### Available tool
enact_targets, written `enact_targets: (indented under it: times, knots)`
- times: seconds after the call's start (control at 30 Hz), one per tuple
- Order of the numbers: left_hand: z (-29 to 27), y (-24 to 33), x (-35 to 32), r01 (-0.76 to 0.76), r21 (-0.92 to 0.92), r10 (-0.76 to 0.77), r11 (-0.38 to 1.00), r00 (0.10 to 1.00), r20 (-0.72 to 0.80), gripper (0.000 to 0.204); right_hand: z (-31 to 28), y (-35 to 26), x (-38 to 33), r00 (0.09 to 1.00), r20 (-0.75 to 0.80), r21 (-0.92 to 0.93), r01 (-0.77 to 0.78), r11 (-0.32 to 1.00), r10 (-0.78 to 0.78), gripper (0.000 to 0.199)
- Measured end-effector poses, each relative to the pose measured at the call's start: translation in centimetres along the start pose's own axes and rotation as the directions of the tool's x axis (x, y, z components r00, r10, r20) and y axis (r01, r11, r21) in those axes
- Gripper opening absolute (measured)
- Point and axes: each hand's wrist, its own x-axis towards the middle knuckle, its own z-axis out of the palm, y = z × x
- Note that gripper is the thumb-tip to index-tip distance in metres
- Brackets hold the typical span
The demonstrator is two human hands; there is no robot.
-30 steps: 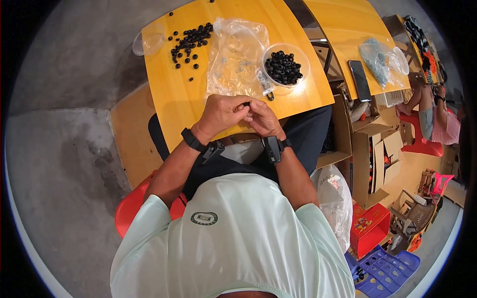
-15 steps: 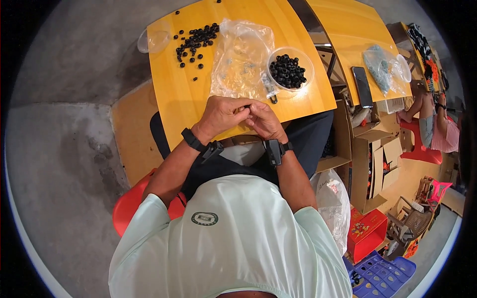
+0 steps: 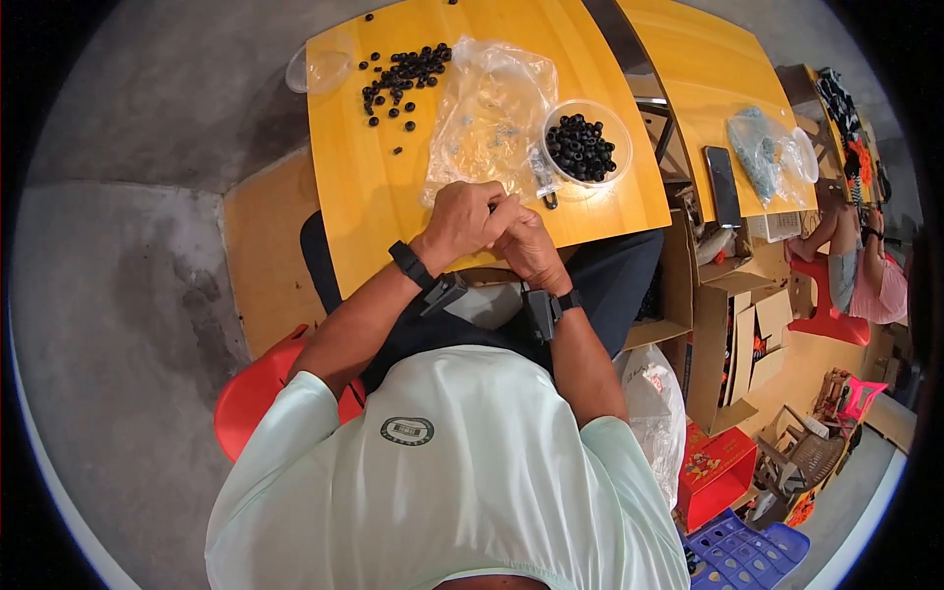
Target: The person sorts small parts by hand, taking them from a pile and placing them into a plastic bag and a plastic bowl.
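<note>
My left hand (image 3: 458,222) and my right hand (image 3: 532,248) meet over the table's near edge, fingers pinched together. A small black piece (image 3: 493,207) shows partly at the left fingertips; most of it is hidden. The right fingers are closed against the left ones, and what they grip is covered. Just beyond lies a crumpled clear plastic bag (image 3: 492,108) with small bits inside. A round clear tub (image 3: 623,147) to its right holds many black round bead-like pieces (image 3: 580,147). More loose black pieces (image 3: 408,71) are scattered at the far left. A small dark object (image 3: 551,201) lies below the tub.
The yellow table (image 3: 364,211) carries a clear lid or bowl (image 3: 327,69) at its far left edge. On a second table (image 3: 678,59) are a phone (image 3: 722,185) and a bag of bluish material (image 3: 757,157). Open cardboard boxes (image 3: 723,364) stand right; another person (image 3: 875,275) sits beyond.
Both hands stay joined, with the left hand moved slightly right and its fingers now more over the right fingertips. The whole view has shifted slightly.
</note>
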Motion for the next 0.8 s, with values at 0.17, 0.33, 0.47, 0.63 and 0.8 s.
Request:
enact_targets:
  times: [0.17, 0.33, 0.47, 0.63, 0.8]
  knots:
    - [0.0, -0.7, -0.9, -0.057, -0.105, 0.051, 0.993, 0.997, -0.058, 0.03, 1.0, 0.1, -0.5, 0.999, -0.019, -0.113, 0.027, 0.993, -0.029, 0.016]
    - [0.1, -1.0, -1.6, -0.06, -0.177, 0.046, 0.982, 0.996, -0.079, 0.027, 0.7, 0.3, -0.7, 1.0, 0.014, -0.157, 0.002, 0.988, 0.0, 0.016]
    - [-1.0, -0.3, -1.6, 0.07, -0.261, -0.059, 0.963, 0.997, 0.051, 0.028, 0.4, 0.4, -0.5, 0.998, -0.053, -0.162, -0.025, 0.986, 0.017, 0.015]
    - [-2.4, 0.3, -1.7, 0.059, -0.127, -0.05, 0.99, 0.996, 0.068, 0.032, 2.1, -0.3, -0.2, 0.999, -0.031, -0.321, 0.031, 0.946, -0.043, 0.016]
    - [-2.6, 0.7, -2.1, 0.031, -0.18, -0.032, 0.983, 0.999, -0.002, 0.028, 2.4, -0.2, -0.2, 0.997, 0.011, -0.361, 0.076, 0.929, -0.077, 0.013]
